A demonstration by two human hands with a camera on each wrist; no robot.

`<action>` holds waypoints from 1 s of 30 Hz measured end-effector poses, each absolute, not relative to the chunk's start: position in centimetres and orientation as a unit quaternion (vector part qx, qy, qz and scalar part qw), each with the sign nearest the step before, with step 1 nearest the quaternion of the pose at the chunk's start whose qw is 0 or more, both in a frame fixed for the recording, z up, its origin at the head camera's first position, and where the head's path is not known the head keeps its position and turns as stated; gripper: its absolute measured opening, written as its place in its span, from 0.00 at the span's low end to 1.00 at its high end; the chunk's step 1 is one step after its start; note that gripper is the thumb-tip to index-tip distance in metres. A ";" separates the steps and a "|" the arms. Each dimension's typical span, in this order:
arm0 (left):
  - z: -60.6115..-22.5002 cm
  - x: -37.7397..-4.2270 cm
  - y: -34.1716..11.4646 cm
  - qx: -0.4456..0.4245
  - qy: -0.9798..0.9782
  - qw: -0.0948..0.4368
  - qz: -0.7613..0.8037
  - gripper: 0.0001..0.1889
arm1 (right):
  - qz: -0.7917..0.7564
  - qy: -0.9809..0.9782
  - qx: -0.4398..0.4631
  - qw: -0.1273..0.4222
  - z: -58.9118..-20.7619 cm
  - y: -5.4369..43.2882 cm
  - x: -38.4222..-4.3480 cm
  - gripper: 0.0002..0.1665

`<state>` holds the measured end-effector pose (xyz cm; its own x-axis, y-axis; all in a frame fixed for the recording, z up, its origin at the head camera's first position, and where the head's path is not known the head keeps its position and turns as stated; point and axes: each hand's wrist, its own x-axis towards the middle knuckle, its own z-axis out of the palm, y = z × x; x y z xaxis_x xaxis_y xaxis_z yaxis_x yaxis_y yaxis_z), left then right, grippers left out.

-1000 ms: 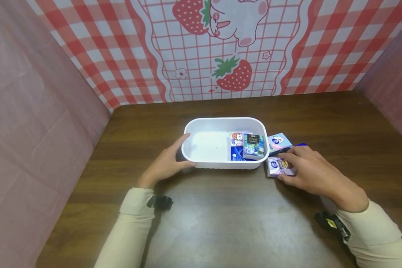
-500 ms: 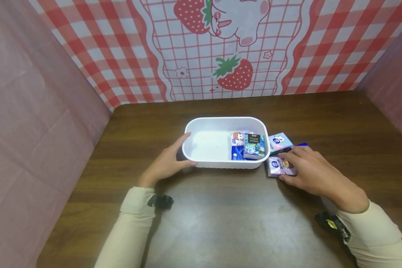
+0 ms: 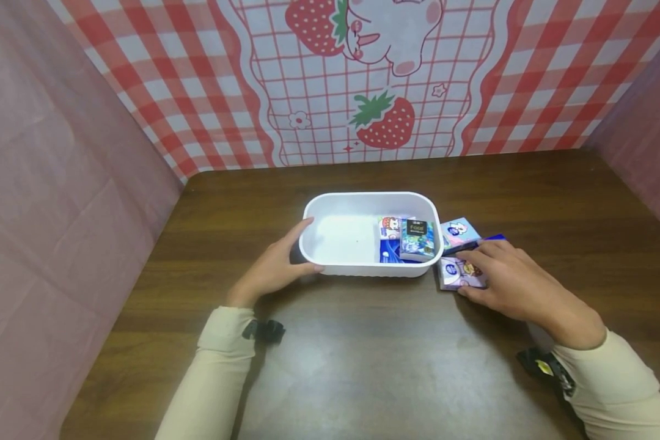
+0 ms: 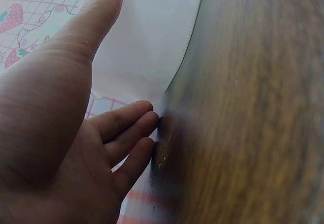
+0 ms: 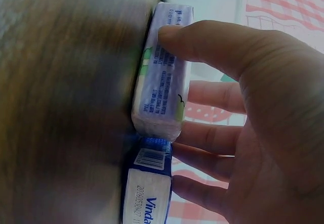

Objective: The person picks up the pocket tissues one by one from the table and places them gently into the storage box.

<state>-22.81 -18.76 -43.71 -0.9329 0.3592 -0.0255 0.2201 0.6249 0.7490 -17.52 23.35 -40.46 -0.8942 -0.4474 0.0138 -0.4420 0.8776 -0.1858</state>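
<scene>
A white plastic bin (image 3: 343, 239) stands mid-table. My left hand (image 3: 269, 264) spans its left end, thumb along the near wall and fingers fairly straight around the far side. In the left wrist view that thumb (image 4: 86, 29) lies against the wall, the other fingertips beside the table surface. Right of the bin, my right hand (image 3: 519, 282) pinches a lilac tissue pack (image 3: 455, 274). Its thumb (image 5: 195, 39) presses the printed side in the right wrist view; the fingers lie behind. A blue Vinda tissue pack (image 5: 147, 198) adjoins it, mostly hidden under the hand in the head view.
Inside the bin's right half lie several tissue packs (image 3: 416, 241), blue and floral ones among them. A light-blue pack (image 3: 459, 233) lies outside, against the bin's right end. The brown table (image 3: 374, 354) backs onto a strawberry-print cloth (image 3: 385, 122).
</scene>
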 end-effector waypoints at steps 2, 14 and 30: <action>-43.7 -22.8 -18.8 0.161 0.897 0.086 0.403 0.52 | -0.093 0.969 -0.229 0.015 -40.5 23.3 -17.5 0.39; -43.8 -22.8 -18.8 0.162 0.895 0.087 0.406 0.53 | -0.093 0.970 -0.222 0.022 -40.3 23.4 -17.6 0.38; -43.6 -22.9 -18.8 0.162 0.897 0.089 0.402 0.53 | -0.085 0.971 -0.221 0.016 -40.4 23.3 -17.6 0.39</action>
